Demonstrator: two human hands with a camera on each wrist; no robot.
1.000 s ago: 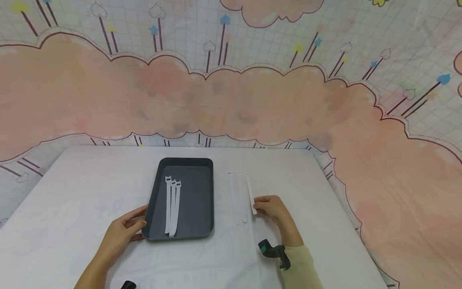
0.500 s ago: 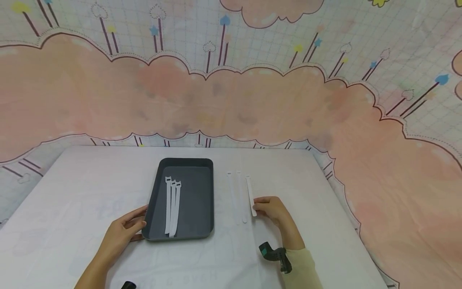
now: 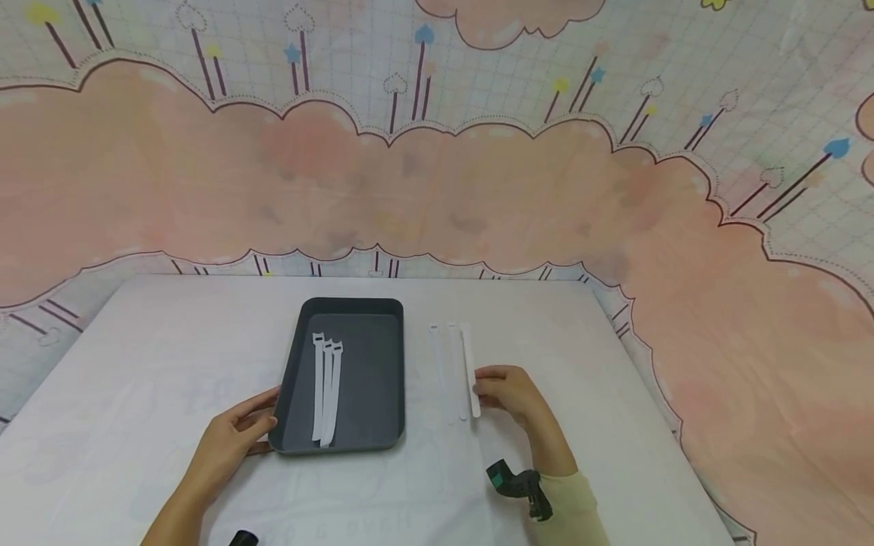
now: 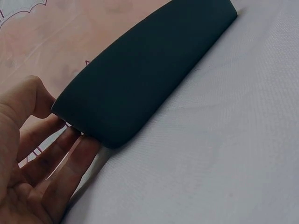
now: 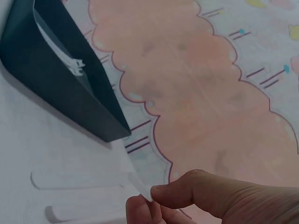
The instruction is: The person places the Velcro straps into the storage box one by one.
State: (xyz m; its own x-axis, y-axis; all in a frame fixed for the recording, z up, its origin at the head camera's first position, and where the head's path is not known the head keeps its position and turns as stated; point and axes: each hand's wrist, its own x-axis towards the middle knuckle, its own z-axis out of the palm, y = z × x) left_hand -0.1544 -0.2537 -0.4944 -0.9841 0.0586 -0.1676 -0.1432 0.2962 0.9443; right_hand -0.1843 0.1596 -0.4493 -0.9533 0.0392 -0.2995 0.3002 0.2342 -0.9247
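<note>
A dark grey tray lies on the white table, and my left hand grips its near left corner. In the left wrist view the thumb is at the rim and the fingers touch the lower side. Inside the tray's left half lie several white cable ties with slotted heads, bunched lengthwise. To the tray's right, my right hand pinches another white cable tie between thumb and fingers, near its lower half. Two more white ties lie just left of it, faint against the white cloth.
The white table reaches back to a patterned cloth backdrop of peach clouds. A black wrist camera sits on the right forearm, and part of another shows at the bottom edge.
My right hand has shifted slightly left with the cable tie, closer to the two ties on the table. The left hand and tray have not moved.
</note>
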